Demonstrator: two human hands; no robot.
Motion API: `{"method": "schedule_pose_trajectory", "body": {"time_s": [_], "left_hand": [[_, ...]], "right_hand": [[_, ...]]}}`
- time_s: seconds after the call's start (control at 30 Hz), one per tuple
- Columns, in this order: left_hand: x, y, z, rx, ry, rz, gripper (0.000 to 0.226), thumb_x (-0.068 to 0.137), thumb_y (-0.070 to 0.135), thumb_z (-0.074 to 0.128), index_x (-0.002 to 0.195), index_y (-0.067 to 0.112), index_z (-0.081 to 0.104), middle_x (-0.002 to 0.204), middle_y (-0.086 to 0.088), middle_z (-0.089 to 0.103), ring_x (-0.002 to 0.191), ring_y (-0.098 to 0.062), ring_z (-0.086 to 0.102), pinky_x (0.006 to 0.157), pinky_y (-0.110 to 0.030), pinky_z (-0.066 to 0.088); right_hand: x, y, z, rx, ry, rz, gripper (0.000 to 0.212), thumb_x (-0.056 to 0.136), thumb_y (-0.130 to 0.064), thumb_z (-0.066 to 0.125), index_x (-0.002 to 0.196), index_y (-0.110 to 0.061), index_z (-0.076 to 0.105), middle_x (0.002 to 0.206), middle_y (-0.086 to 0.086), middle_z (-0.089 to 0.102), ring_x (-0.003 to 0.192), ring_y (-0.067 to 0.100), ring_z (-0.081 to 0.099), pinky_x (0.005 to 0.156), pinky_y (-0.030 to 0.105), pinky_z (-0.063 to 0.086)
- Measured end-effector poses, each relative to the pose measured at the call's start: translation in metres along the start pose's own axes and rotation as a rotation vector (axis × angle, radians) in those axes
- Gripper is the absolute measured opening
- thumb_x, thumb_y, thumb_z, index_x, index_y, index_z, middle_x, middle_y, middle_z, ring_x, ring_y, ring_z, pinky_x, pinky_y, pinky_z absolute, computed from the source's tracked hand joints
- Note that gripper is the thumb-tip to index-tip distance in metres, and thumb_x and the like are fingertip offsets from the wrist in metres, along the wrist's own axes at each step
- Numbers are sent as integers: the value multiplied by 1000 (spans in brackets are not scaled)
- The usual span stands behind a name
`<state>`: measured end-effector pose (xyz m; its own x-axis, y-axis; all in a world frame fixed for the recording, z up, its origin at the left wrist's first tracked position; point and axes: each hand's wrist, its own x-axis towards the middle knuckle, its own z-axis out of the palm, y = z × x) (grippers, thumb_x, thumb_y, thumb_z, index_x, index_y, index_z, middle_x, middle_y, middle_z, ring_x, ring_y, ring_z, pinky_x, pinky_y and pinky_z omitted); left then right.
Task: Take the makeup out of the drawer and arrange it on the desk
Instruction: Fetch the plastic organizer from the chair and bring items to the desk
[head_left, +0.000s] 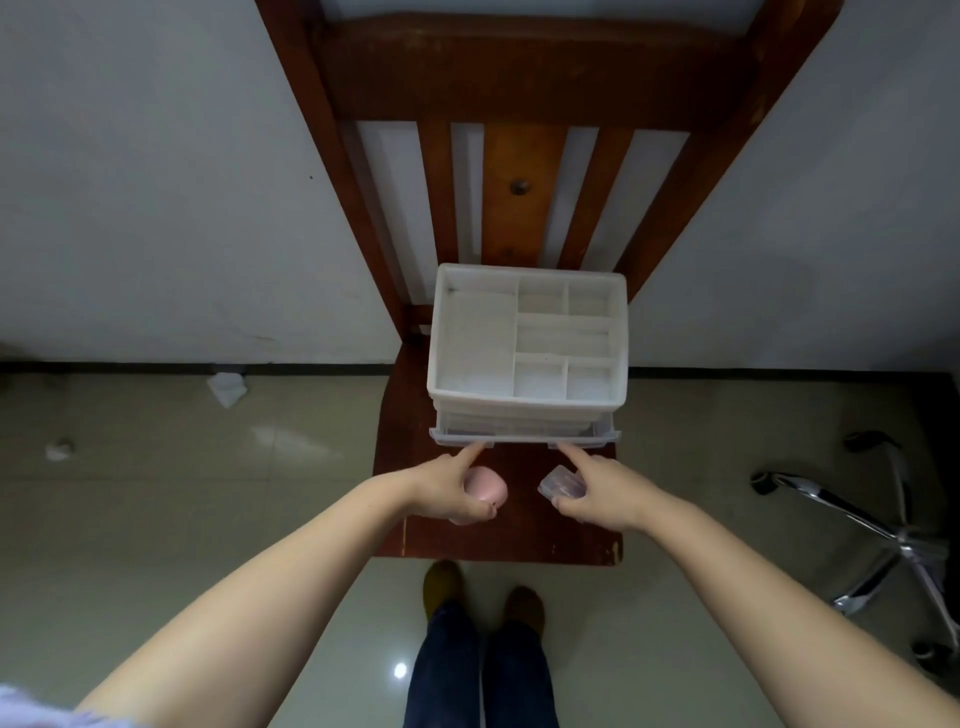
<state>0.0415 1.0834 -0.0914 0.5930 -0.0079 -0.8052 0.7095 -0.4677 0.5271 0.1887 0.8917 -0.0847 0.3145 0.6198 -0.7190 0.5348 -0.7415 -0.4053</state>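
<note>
Both hands full, index fingers out at the drawer front

White organizer (527, 338) sits on a wooden chair seat (498, 535), long axis running left-right, clear drawer (524, 435) facing the person and poking out a bit past the body; left hand (452, 491) is curled around a pink egg-shaped case (485, 486), right hand (597, 493) grips a small clear box (561, 482), each index finger touching the drawer's front lip; bare seat in front, open floor (208, 467) on both sides.
</note>
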Motion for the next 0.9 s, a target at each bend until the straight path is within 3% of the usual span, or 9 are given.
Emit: {"method": "schedule_pose_trajectory", "body": {"time_s": [0.13, 0.3, 0.4, 0.53, 0.7, 0.9], "left_hand": [[10, 8, -20, 30, 58, -26, 110, 76, 44, 69, 147, 32, -14, 152, -15, 20, 135, -28, 34, 108, -36, 36], [12, 12, -25, 136, 158, -30, 106, 76, 46, 67, 149, 30, -8, 151, -14, 19, 134, -32, 28, 107, -39, 36], [-7, 9, -15, 134, 262, -23, 103, 75, 48, 67, 150, 24, 1, 143, -17, 27, 131, -33, 32, 106, -38, 35], [-52, 6, -9, 151, 515, 22, 92, 72, 45, 69, 143, 10, 23, 129, -14, 36, 123, -31, 36, 101, -37, 38], [-108, 3, -3, 240, 676, 2, 86, 70, 43, 70, 138, 9, 29, 125, -11, 37, 119, -29, 37, 97, -39, 42], [-171, -9, 45, 140, 865, -182, 85, 72, 43, 69, 139, 12, 26, 130, -8, 34, 121, -25, 34, 92, -40, 46]], "right_hand": [[21, -1, -17, -6, 36, 32, 91, 81, -48, 59, 150, -32, 2, 135, 12, 47, 114, 24, 54, 86, 28, 46], [17, -2, -20, -49, 31, 63, 92, 80, -48, 58, 149, -35, -1, 128, 10, 52, 103, 21, 57, 79, 28, 49], [-3, -12, -19, -95, 50, 44, 83, 80, -47, 58, 149, -24, 16, 131, 11, 49, 113, 24, 54, 86, 30, 47], [-28, -46, -35, -141, 178, -115, 53, 80, -41, 59, 126, -19, 45, 123, 7, 55, 108, 24, 53, 85, 34, 47], [-41, -95, -50, -275, 231, -313, 45, 80, -41, 60, 116, -17, 48, 118, 6, 56, 104, 26, 54, 77, 31, 42], [-53, -147, -36, -549, 160, -575, 45, 83, -39, 57, 120, -17, 44, 116, 10, 52, 111, 30, 49, 86, 33, 41]]}}
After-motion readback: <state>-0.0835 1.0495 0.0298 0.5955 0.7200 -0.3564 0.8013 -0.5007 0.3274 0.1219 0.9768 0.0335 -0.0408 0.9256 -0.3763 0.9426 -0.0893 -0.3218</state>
